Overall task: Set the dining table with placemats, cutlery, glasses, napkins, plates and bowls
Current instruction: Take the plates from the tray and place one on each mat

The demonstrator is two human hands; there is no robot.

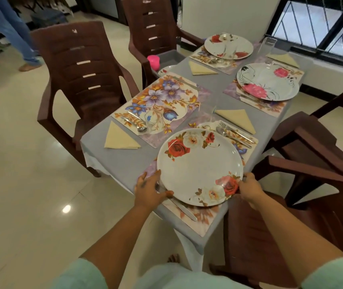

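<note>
Plate (pixel 199 167) held by both hands over placemat (pixel 199 222), knife (pixel 184 209) beneath.

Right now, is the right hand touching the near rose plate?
Touching. The head view shows the right hand gripping the near plate's right rim, fingers overlapping the rose print.

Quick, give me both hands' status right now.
Left hand: grips the near-left rim of the rose plate.
Right hand: grips the same plate's near-right rim.
</note>
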